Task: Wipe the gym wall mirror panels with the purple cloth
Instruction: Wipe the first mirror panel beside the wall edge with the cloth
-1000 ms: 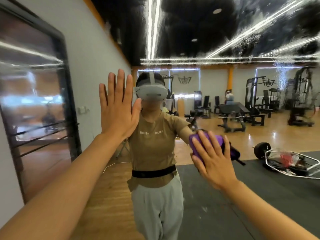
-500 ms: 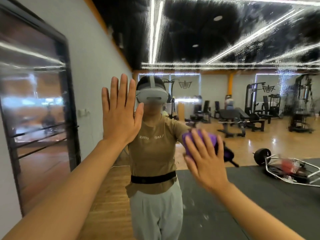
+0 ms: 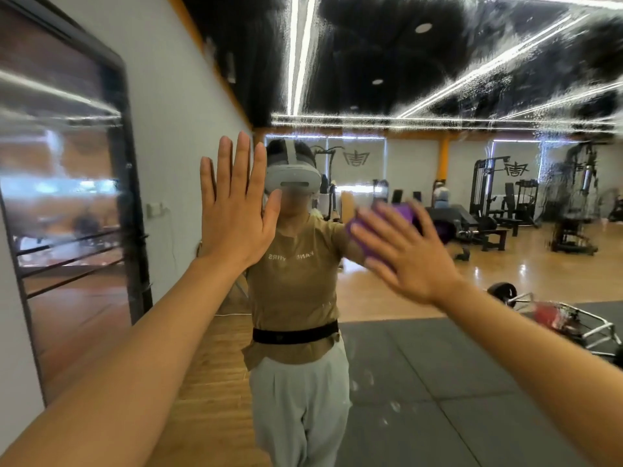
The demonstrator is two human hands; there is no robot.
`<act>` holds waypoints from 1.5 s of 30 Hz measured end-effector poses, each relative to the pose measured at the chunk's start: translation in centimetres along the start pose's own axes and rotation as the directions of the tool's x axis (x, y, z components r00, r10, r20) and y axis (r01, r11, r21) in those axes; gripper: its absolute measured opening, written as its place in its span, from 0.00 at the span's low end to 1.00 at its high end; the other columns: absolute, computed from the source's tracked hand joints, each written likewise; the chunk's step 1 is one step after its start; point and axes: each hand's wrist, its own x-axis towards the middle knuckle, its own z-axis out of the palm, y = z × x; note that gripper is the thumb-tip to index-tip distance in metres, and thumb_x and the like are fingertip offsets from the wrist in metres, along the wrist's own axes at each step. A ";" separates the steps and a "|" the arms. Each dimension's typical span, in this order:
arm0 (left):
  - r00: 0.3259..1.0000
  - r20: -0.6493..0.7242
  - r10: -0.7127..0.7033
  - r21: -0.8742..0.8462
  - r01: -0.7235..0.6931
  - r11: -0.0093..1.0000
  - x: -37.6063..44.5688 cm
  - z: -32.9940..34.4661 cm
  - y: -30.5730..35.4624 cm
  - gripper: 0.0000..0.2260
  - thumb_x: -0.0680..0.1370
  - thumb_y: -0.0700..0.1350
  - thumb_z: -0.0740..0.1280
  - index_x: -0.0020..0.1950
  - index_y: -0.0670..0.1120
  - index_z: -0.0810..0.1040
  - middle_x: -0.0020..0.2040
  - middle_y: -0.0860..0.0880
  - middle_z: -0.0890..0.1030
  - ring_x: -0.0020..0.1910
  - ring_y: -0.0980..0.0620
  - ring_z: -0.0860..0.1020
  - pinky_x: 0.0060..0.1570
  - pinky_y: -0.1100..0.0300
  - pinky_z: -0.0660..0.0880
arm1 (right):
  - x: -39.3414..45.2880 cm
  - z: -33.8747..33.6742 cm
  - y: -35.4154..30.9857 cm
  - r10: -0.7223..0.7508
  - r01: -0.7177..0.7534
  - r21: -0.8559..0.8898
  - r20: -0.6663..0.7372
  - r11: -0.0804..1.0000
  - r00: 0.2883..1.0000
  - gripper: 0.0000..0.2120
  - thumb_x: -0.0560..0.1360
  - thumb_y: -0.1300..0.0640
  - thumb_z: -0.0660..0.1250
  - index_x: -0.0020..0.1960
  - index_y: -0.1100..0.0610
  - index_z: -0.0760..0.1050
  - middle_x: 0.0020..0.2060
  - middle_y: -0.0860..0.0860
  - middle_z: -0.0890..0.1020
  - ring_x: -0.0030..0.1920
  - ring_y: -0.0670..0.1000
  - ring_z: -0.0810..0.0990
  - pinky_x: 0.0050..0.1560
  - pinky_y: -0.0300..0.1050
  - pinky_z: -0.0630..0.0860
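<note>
My left hand (image 3: pixel 236 217): arm extended, palm flat, fingers straight, upright. My right hand (image 3: pixel 404 254): arm extended, fingers spread, slanting up-left, blurred.

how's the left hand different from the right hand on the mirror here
The left hand is bare and upright; the right hand presses the purple cloth to the glass and tilts leftward. The left looks sharp, the right blurred. Both show straight, spread fingers.
</note>
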 end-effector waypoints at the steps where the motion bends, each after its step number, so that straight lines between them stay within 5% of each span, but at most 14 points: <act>1: 1.000 0.006 -0.001 -0.002 0.002 1.000 0.0 -0.1 0.0 0.32 0.84 0.61 0.39 0.83 0.44 0.45 0.83 0.41 0.46 0.81 0.40 0.44 0.77 0.44 0.37 | 2.2 -0.9 1.6 0.072 -0.071 0.014 -0.025 0.997 0.997 0.27 0.86 0.41 0.42 0.82 0.49 0.51 0.82 0.51 0.54 0.81 0.54 0.50 0.78 0.63 0.46; 5: 0.999 0.035 -0.002 -0.011 0.002 1.000 0.1 -0.4 0.0 0.32 0.83 0.61 0.38 0.83 0.45 0.44 0.83 0.41 0.44 0.81 0.40 0.42 0.78 0.43 0.37 | 7.5 -2.4 4.6 0.369 -0.361 0.097 -0.082 0.927 0.926 0.29 0.85 0.40 0.41 0.83 0.50 0.49 0.82 0.52 0.54 0.82 0.55 0.49 0.78 0.66 0.46; 8: 0.999 0.035 -0.011 -0.023 0.011 1.000 0.1 -0.4 0.0 0.32 0.83 0.60 0.40 0.83 0.45 0.44 0.83 0.42 0.44 0.81 0.41 0.42 0.78 0.43 0.37 | 6.6 -1.2 1.8 0.437 -0.425 0.105 -0.155 0.899 0.886 0.28 0.85 0.42 0.45 0.83 0.51 0.50 0.82 0.52 0.54 0.81 0.55 0.50 0.78 0.67 0.47; 14: 0.999 0.046 -0.006 -0.036 0.007 0.999 0.1 -0.5 0.1 0.31 0.84 0.59 0.41 0.83 0.45 0.43 0.83 0.42 0.43 0.81 0.40 0.42 0.78 0.43 0.37 | -4.6 3.1 -8.7 0.076 -0.074 0.027 -0.075 0.997 0.994 0.27 0.85 0.43 0.49 0.83 0.49 0.53 0.82 0.51 0.55 0.81 0.56 0.52 0.78 0.67 0.47; 17: 0.999 0.053 -0.011 -0.038 0.013 0.999 -0.1 -0.5 0.1 0.31 0.84 0.59 0.41 0.83 0.45 0.43 0.83 0.42 0.44 0.81 0.40 0.42 0.77 0.43 0.37 | -9.7 4.9 -12.2 -0.108 0.111 -0.069 0.048 0.991 0.993 0.28 0.84 0.43 0.54 0.82 0.47 0.54 0.82 0.48 0.54 0.82 0.53 0.50 0.79 0.65 0.42; 24: 0.998 0.057 0.023 -0.028 -0.021 0.999 -0.8 -0.3 -0.3 0.31 0.84 0.61 0.42 0.82 0.47 0.40 0.83 0.43 0.44 0.81 0.41 0.43 0.77 0.46 0.35 | -5.2 2.6 -7.3 -0.324 0.325 -0.013 0.067 0.945 0.944 0.26 0.86 0.43 0.49 0.82 0.46 0.52 0.82 0.47 0.54 0.82 0.51 0.51 0.80 0.60 0.42; 28: 0.998 0.060 0.029 -0.019 -0.028 0.999 -0.8 -0.4 -0.6 0.31 0.84 0.61 0.42 0.83 0.47 0.40 0.83 0.43 0.42 0.81 0.41 0.41 0.76 0.49 0.30 | 4.0 -0.3 -1.6 0.031 -0.031 0.008 -0.087 0.999 0.996 0.26 0.86 0.43 0.42 0.82 0.48 0.49 0.81 0.50 0.56 0.81 0.55 0.54 0.78 0.61 0.46; 31: 0.997 0.071 0.038 -0.021 -0.036 0.999 -0.8 -0.5 -0.6 0.31 0.83 0.62 0.42 0.82 0.48 0.40 0.83 0.44 0.42 0.81 0.42 0.41 0.75 0.50 0.29 | 8.9 -1.6 0.9 0.374 -0.362 0.095 -0.171 0.927 0.912 0.26 0.86 0.45 0.42 0.82 0.50 0.51 0.81 0.53 0.58 0.81 0.56 0.53 0.78 0.65 0.49; 34: 0.996 0.070 0.055 -0.028 -0.053 0.998 -0.8 -0.6 -0.9 0.31 0.84 0.61 0.43 0.83 0.48 0.41 0.83 0.44 0.42 0.81 0.43 0.41 0.76 0.51 0.30 | 9.3 -1.4 -0.5 0.464 -0.446 0.129 -0.220 0.886 0.858 0.26 0.86 0.46 0.44 0.82 0.52 0.54 0.81 0.53 0.59 0.80 0.56 0.54 0.78 0.65 0.49; 39: 0.988 0.058 0.143 0.000 -0.144 0.990 -1.2 -0.6 -2.4 0.30 0.85 0.59 0.47 0.83 0.48 0.44 0.83 0.45 0.44 0.82 0.45 0.42 0.77 0.53 0.33 | 0.4 2.1 -8.2 0.065 -0.066 -0.007 -0.116 0.998 0.991 0.26 0.86 0.45 0.43 0.83 0.49 0.49 0.82 0.51 0.55 0.81 0.55 0.51 0.78 0.63 0.42; 45: 0.982 0.063 0.176 0.024 -0.178 0.984 -1.0 -0.4 -2.9 0.30 0.85 0.60 0.46 0.83 0.49 0.41 0.83 0.45 0.43 0.81 0.45 0.40 0.76 0.53 0.31 | -5.7 4.5 -12.2 -0.290 0.292 -0.082 0.031 0.953 0.956 0.26 0.86 0.46 0.48 0.83 0.48 0.51 0.82 0.47 0.52 0.82 0.52 0.49 0.80 0.62 0.39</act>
